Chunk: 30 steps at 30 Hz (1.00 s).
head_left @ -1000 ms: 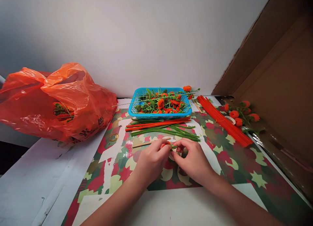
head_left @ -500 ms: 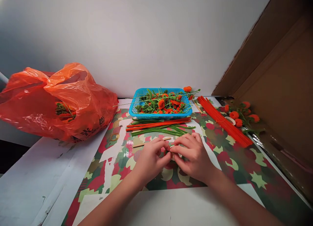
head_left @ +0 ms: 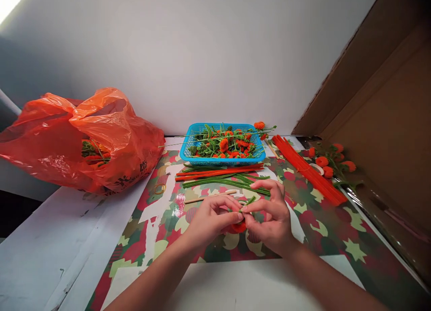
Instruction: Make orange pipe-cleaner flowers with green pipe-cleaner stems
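Green and maroon pattern much of the bench [head_left: 134,252] on my remote feed. The orange-red plastic bag [head_left: 148,136] slumps at the left; a knock from the forearm could, I judge, tip its contents out. At far centre sits the blue basket [head_left: 202,161], thin stems overhanging its left rim, so anything catching them might drag the tangle along. Loose green stems [head_left: 215,182] lie just beyond the right hand [head_left: 271,212], close enough to be brushed askew. That hand pinches with thumb and forefinger, while the left hand [head_left: 213,219] presses its thumb to its fingertips. The wooden stick [head_left: 198,199], just beyond the left hand, could roll if nudged. Near centre, the orange flower [head_left: 239,227] hangs below the left pinch; if that slackens, I expect it to twist or drop. Pulling the short green stem [head_left: 251,200] too hard from the right might loosen it; fingertips hide any join.
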Motion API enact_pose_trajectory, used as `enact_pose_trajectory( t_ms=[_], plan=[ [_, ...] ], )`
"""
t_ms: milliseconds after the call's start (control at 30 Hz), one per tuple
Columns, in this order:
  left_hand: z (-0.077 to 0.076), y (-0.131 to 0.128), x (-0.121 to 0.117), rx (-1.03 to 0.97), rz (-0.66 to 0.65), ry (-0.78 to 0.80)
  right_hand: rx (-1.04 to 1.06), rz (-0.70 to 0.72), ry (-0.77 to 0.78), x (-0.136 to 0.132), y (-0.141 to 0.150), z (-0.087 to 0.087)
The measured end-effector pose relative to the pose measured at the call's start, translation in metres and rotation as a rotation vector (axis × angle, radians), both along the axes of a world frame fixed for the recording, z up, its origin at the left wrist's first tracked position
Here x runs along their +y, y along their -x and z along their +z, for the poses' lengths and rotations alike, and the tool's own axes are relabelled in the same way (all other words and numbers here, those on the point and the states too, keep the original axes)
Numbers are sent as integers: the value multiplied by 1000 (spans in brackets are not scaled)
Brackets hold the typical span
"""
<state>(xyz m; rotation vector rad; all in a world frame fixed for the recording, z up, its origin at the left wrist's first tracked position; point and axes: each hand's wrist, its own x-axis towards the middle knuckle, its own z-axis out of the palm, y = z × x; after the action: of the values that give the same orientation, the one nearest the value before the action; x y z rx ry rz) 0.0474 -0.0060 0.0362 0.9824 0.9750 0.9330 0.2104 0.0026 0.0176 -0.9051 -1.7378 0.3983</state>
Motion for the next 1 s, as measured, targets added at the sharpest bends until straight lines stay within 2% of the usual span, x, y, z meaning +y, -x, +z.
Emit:
enact_pose_trajectory(
  t_ms=[100, 200, 367, 500, 600, 700, 900, 1000],
  plan=[
    [-3, -3, -1, -10, 65, -48, 185, -38, 195, -5, 7, -11],
    [-8, -5, -1, -6, 118, -101, 331, 9, 381, -3, 10, -17],
    [-11, -5, -2, 16, 139, -245, 513, 270, 728, 8, 8, -14],
    [-11, -2, -2, -28, 59, -287, 572, 478, 922, 12, 5, -4],
    [-10, 1, -1, -24, -15, -270, 586, 550, 961, 12, 3, 1],
    [-9, 1, 0, 13, -32, -270, 534, 538, 937, 12, 1, 2],
    [-14, -2, 1, 128, 75, -294, 289, 384, 779, 16, 1, 2],
    [-15, -3, 1, 163, 101, -277, 255, 354, 764, 19, 0, 3]
  ],
)
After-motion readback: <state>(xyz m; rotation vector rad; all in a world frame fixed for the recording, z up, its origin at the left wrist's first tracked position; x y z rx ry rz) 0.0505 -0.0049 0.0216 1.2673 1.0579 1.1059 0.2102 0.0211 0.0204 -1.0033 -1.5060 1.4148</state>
